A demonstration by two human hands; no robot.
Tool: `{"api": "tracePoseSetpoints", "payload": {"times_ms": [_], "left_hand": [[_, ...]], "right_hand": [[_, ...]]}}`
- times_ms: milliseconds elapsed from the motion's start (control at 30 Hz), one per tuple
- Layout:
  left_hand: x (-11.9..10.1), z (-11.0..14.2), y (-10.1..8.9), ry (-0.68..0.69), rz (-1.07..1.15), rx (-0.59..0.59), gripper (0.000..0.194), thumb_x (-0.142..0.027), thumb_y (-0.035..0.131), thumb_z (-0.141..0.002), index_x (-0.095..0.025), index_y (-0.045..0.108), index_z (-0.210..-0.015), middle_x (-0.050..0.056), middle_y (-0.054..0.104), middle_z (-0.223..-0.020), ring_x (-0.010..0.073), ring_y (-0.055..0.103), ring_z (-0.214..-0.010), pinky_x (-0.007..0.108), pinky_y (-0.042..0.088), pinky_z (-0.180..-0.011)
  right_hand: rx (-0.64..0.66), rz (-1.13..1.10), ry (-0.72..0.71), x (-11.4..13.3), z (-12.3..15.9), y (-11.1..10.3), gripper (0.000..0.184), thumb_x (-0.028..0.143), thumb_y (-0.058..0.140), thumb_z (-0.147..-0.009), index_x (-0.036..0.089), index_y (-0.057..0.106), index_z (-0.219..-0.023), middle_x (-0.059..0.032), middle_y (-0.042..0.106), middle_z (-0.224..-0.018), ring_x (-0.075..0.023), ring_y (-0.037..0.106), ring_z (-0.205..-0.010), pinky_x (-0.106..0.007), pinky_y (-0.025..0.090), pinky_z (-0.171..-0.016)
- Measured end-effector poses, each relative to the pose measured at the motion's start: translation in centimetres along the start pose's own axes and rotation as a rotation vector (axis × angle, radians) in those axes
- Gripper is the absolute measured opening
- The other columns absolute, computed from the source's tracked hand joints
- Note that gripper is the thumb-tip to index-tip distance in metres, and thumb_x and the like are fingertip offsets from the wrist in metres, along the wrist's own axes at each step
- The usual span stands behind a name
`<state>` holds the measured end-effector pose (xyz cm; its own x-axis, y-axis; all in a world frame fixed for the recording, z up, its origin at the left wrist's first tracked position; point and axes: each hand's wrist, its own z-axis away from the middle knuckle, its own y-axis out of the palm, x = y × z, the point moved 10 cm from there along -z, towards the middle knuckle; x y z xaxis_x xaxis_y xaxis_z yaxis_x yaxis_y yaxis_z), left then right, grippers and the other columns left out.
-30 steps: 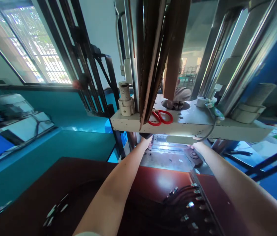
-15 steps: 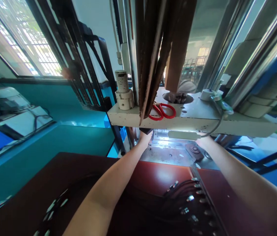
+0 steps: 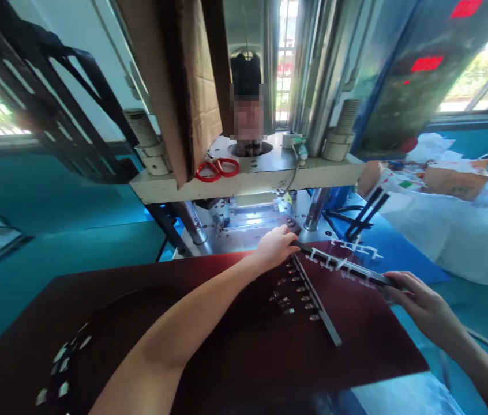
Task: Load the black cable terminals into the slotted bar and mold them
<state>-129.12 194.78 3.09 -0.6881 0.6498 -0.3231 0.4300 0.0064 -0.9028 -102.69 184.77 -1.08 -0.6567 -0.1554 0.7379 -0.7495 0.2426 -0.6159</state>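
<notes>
While the right hand (image 3: 425,308) pinched the far end of a metal bar fitted with white plastic clips (image 3: 343,265), the left hand (image 3: 275,248) curled at its near end, grip unclear, the bar lying crosswise over the dark red surface (image 3: 97,300).

The left hand (image 3: 275,248) holds one end of a dark bar (image 3: 348,266) studded with white plastic pieces, and the right hand (image 3: 421,302) pinches the other end, above a dark red board (image 3: 356,346). Small metal clips (image 3: 287,300) line a straight metal strip (image 3: 319,302) on the board. Red scissors (image 3: 217,170) lie on a pale press plate (image 3: 270,176) beyond.
</notes>
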Motion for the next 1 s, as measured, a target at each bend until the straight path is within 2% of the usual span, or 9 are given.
{"api": "tracePoseSetpoints", "payload": {"times_ms": [133,267,400,500,667,733,867,933,1000], "left_hand": [[-4.2,-1.8,3.8,0.131,-0.258,0.096,0.022,-0.036,0.052,-0.083,-0.020,0.060,-0.097,0.004,0.055,-0.100,0.0221,0.047,-0.095,0.033,0.040,-0.075],[-5.0,-2.2,6.0,0.138,-0.336,0.186,0.023,-0.035,0.050,-0.085,-0.019,0.060,-0.097,0.004,0.058,-0.097,0.0239,0.047,-0.096,0.036,0.040,-0.075],[-5.4,-2.4,5.9,0.136,-0.310,0.175,0.027,-0.031,0.048,-0.086,-0.024,0.055,-0.111,0.002,0.058,-0.102,0.0224,0.047,-0.095,0.034,0.040,-0.076],[-6.3,-2.3,6.2,0.191,-0.326,0.194,0.019,-0.024,0.045,-0.086,-0.021,0.059,-0.099,0.003,0.058,-0.098,0.0216,0.048,-0.092,0.032,0.040,-0.071],[-6.8,-2.3,6.7,0.251,-0.351,0.171,0.017,-0.012,0.042,-0.085,-0.014,0.059,-0.086,0.005,0.059,-0.089,0.0200,0.050,-0.082,0.031,0.041,-0.071],[-6.5,-2.3,6.8,0.263,-0.359,0.171,0.016,-0.011,0.042,-0.084,-0.013,0.058,-0.083,0.006,0.058,-0.087,0.0199,0.050,-0.081,0.031,0.041,-0.072],[-5.6,-2.2,6.9,0.282,-0.353,0.207,0.018,-0.009,0.041,-0.084,-0.012,0.058,-0.083,0.006,0.058,-0.087,0.0186,0.050,-0.079,0.031,0.040,-0.075],[-5.4,-2.0,6.8,0.292,-0.330,0.222,0.018,-0.012,0.040,-0.085,-0.012,0.058,-0.085,0.007,0.058,-0.089,0.0180,0.051,-0.080,0.031,0.040,-0.077],[-5.3,-1.8,6.8,0.279,-0.314,0.239,0.017,-0.014,0.042,-0.085,-0.013,0.059,-0.086,0.006,0.058,-0.089,0.0180,0.051,-0.081,0.030,0.040,-0.078]], "right_hand": [[-0.084,0.276,-0.158,-2.0,3.0,-2.4,0.036,0.051,0.049,-0.080,0.020,0.062,-0.090,-0.0093,0.055,-0.093,-0.0233,0.057,-0.081,-0.038,0.048,-0.071],[-0.058,0.382,-0.241,-2.0,4.3,-1.8,0.034,0.047,0.045,-0.085,0.018,0.062,-0.089,-0.0100,0.057,-0.090,-0.0228,0.057,-0.079,-0.037,0.049,-0.068],[-0.023,0.491,-0.318,1.0,3.5,0.0,0.031,0.043,0.045,-0.085,0.019,0.060,-0.098,-0.0104,0.058,-0.095,-0.0265,0.053,-0.090,-0.042,0.045,-0.076],[0.060,0.437,-0.321,3.5,1.7,2.5,0.032,0.040,0.047,-0.086,0.019,0.056,-0.108,-0.0100,0.057,-0.102,-0.0254,0.051,-0.097,-0.041,0.043,-0.081],[0.124,0.368,-0.309,7.0,-0.8,5.0,0.024,0.035,0.044,-0.088,0.021,0.063,-0.082,-0.0062,0.060,-0.088,-0.0230,0.054,-0.084,-0.038,0.041,-0.073],[0.101,0.254,-0.315,8.8,-0.9,3.9,0.026,0.035,0.044,-0.088,0.021,0.061,-0.076,-0.0051,0.061,-0.083,-0.0207,0.055,-0.079,-0.036,0.041,-0.070],[-0.029,0.079,-0.326,12.0,-0.8,-1.0,0.022,0.041,0.052,-0.084,0.022,0.061,-0.077,-0.0037,0.061,-0.084,-0.0174,0.057,-0.074,-0.031,0.044,-0.069],[-0.015,0.197,-0.344,11.8,-1.4,-2.0,0.025,0.045,0.051,-0.083,0.024,0.064,-0.079,-0.0038,0.062,-0.085,-0.0194,0.058,-0.076,-0.033,0.044,-0.070],[0.074,0.381,-0.336,9.6,-2.6,-1.3,0.030,0.046,0.046,-0.085,0.023,0.065,-0.078,-0.0045,0.065,-0.084,-0.0229,0.059,-0.080,-0.036,0.042,-0.071]]}}
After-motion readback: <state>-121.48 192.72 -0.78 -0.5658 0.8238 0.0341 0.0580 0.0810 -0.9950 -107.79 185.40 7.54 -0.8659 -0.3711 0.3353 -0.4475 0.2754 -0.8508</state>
